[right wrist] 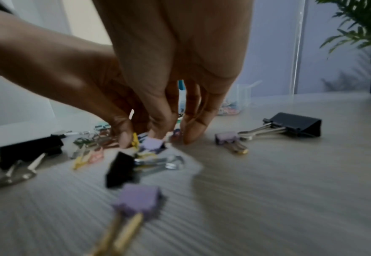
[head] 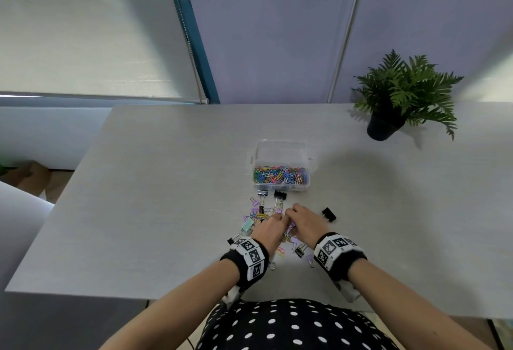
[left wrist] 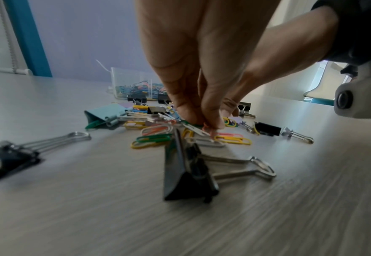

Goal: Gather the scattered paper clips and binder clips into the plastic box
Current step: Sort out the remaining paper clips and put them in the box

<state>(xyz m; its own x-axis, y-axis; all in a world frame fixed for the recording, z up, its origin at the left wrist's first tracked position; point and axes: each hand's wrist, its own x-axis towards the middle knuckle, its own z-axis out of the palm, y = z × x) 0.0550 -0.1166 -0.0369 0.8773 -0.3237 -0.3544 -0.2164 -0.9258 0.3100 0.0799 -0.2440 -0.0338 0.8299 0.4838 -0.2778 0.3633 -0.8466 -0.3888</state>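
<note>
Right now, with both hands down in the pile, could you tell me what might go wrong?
1. Both hands, left hand and right hand, pinch at tangled paper clips; some may drop on the way to the plastic box.
2. The lone black binder clip lies apart and might be missed.

Left hand (left wrist: 180, 69): fingertips (left wrist: 189, 117) down on the pale wood-grain table (left wrist: 70, 216), pinching coloured wire paper clips (left wrist: 154, 138) at the heap's centre. Right hand (left wrist: 267, 65): enters from 2 o'clock, its fingers meeting the left's. Black metal binder clip (left wrist: 184, 173): 6 o'clock of the fingers. Mint-green binder clip (left wrist: 105, 116): 9 o'clock. Clear plastic box (left wrist: 132, 83), holding clips: 11 o'clock, beyond the heap.
</note>
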